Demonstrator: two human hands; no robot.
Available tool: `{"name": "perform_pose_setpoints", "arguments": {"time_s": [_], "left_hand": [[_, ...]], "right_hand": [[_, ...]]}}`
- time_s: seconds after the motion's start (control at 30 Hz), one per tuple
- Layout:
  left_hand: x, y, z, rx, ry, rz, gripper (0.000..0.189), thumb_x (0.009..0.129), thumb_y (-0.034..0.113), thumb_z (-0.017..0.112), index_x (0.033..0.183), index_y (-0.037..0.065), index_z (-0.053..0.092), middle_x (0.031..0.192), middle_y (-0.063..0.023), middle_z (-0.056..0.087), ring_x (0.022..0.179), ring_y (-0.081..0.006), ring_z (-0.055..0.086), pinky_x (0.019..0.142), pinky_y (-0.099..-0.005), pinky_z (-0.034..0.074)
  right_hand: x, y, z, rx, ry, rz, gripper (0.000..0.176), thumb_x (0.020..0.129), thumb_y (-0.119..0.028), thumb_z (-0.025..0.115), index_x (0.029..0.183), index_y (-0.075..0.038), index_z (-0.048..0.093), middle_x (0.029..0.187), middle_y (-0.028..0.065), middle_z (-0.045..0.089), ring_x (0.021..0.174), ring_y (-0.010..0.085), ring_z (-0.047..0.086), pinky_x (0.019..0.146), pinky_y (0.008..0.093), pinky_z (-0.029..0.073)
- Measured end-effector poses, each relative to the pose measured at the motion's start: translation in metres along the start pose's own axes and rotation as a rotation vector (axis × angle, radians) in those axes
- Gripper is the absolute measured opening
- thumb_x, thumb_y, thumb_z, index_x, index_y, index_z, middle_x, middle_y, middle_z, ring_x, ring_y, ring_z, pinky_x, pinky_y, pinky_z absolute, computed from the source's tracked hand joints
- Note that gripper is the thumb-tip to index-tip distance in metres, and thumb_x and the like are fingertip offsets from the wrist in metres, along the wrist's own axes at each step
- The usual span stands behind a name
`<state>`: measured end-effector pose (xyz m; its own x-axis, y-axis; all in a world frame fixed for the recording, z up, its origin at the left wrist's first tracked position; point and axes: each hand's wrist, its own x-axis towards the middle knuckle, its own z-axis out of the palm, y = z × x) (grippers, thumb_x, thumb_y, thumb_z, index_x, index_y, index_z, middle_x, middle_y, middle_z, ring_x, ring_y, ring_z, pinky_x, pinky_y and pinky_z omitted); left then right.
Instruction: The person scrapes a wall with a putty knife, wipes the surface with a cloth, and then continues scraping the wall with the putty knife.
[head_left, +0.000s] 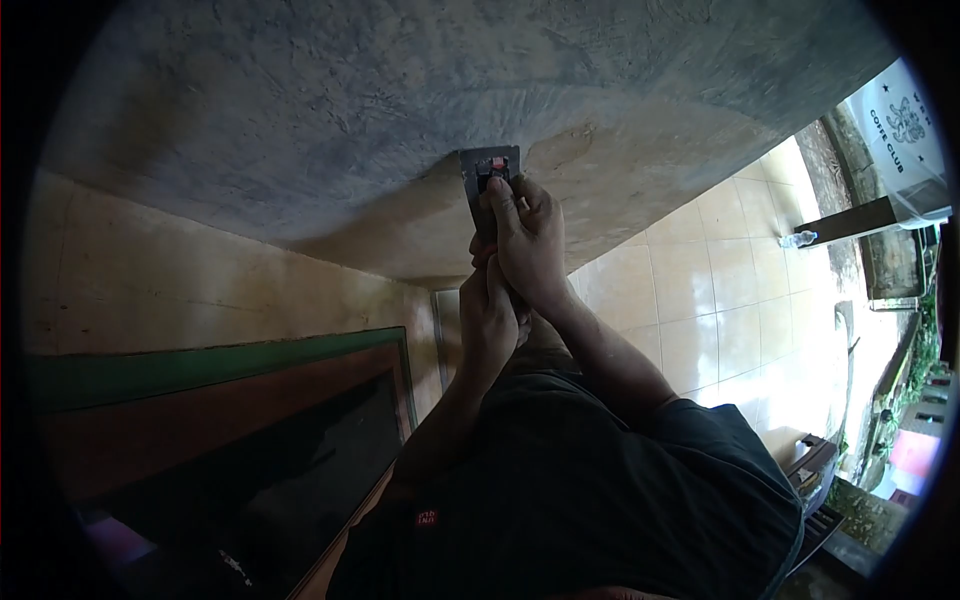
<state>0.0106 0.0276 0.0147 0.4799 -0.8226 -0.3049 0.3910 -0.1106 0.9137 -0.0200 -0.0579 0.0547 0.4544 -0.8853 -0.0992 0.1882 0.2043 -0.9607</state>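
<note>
A dark flat trowel (469, 185) with a rectangular blade and a red-and-white label lies against the wall (400, 130). My right hand (533, 243) is closed around it, the thumb pressed along its back near the label. Just below, my left hand (488, 322) is closed on the lower end of the same tool, touching the right hand. A bit of orange shows between the two hands. Rough grey streaks cover much of the wall around the blade, and a smoother tan surface lies nearer to me. My fingers hide most of the handle.
A green-and-brown frame (230, 365) with a dark pane is at lower left. Tan floor tiles (700, 270) stretch to the right. Beyond them are a post (850, 222), a plastic bottle (798, 240) and a white banner (895, 130). Dark furniture (815, 470) stands at lower right.
</note>
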Motion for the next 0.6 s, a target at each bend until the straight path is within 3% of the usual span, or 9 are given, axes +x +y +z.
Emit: {"name": "perform_pose_setpoints", "arguments": {"time_s": [0.07,0.13,0.23,0.27,0.33,0.47,0.6], "left_hand": [[0.003,0.005,0.006,0.001,0.026,-0.003,0.036,0.1,0.029,0.033,0.091,-0.001,0.051,0.051,0.0006,0.043,0.037,-0.0059,0.039,0.034,-0.0232,0.029],[0.003,0.024,0.017,0.055,0.008,0.172,0.051,0.098,0.045,0.026,0.07,0.007,0.042,0.046,0.001,0.034,0.03,-0.0083,0.031,0.028,-0.0237,0.022],[0.002,0.018,0.014,-0.046,-0.087,0.095,0.054,0.098,0.047,0.025,0.065,0.008,0.041,0.045,0.0009,0.033,0.03,-0.0092,0.031,0.028,-0.0243,0.021],[0.0,0.007,0.008,-0.044,-0.093,0.111,0.054,0.098,0.047,0.025,0.065,0.008,0.041,0.045,0.0009,0.033,0.03,-0.0092,0.031,0.028,-0.0243,0.021],[-0.003,-0.025,-0.006,-0.148,-0.063,-0.135,0.042,0.1,0.036,0.026,0.082,0.003,0.045,0.046,0.0001,0.039,0.032,-0.0084,0.036,0.029,-0.0236,0.027],[0.007,-0.067,-0.015,-0.125,0.003,-0.034,0.044,0.1,0.039,0.025,0.082,0.004,0.045,0.046,0.0003,0.039,0.03,-0.0089,0.035,0.028,-0.0236,0.027],[0.014,-0.036,0.0,-0.199,0.022,0.009,0.043,0.1,0.038,0.026,0.089,0.003,0.047,0.045,0.0004,0.039,0.03,-0.0087,0.034,0.028,-0.0232,0.026]], "right_hand": [[0.001,-0.013,0.002,0.007,-0.011,-0.093,0.026,0.095,-0.022,0.049,0.083,0.002,0.052,0.057,0.0069,0.055,0.046,0.0111,0.057,0.039,0.0242,0.045],[0.0,-0.036,0.004,0.009,-0.029,-0.114,0.026,0.095,-0.021,0.049,0.084,0.002,0.052,0.057,0.007,0.055,0.046,0.0112,0.057,0.039,0.0244,0.045],[-0.002,-0.03,0.0,-0.036,-0.054,-0.119,0.026,0.094,-0.021,0.049,0.084,0.002,0.052,0.057,0.0073,0.056,0.047,0.0116,0.058,0.039,0.0248,0.045],[-0.001,-0.016,-0.002,-0.082,-0.056,-0.075,0.026,0.094,-0.021,0.05,0.085,0.002,0.052,0.057,0.0076,0.056,0.047,0.0118,0.058,0.039,0.025,0.045],[-0.004,0.028,-0.007,-0.108,-0.047,-0.033,0.027,0.094,-0.022,0.049,0.084,0.002,0.052,0.056,0.0071,0.055,0.045,0.0117,0.057,0.039,0.0245,0.045],[-0.001,0.051,-0.009,-0.178,-0.039,0.019,0.027,0.094,-0.022,0.049,0.083,0.002,0.053,0.056,0.0067,0.055,0.044,0.0111,0.056,0.039,0.0245,0.045],[0.004,0.02,-0.005,-0.262,-0.073,-0.042,0.027,0.094,-0.022,0.049,0.084,0.002,0.053,0.057,0.0065,0.055,0.045,0.0107,0.056,0.04,0.0249,0.045]]}}
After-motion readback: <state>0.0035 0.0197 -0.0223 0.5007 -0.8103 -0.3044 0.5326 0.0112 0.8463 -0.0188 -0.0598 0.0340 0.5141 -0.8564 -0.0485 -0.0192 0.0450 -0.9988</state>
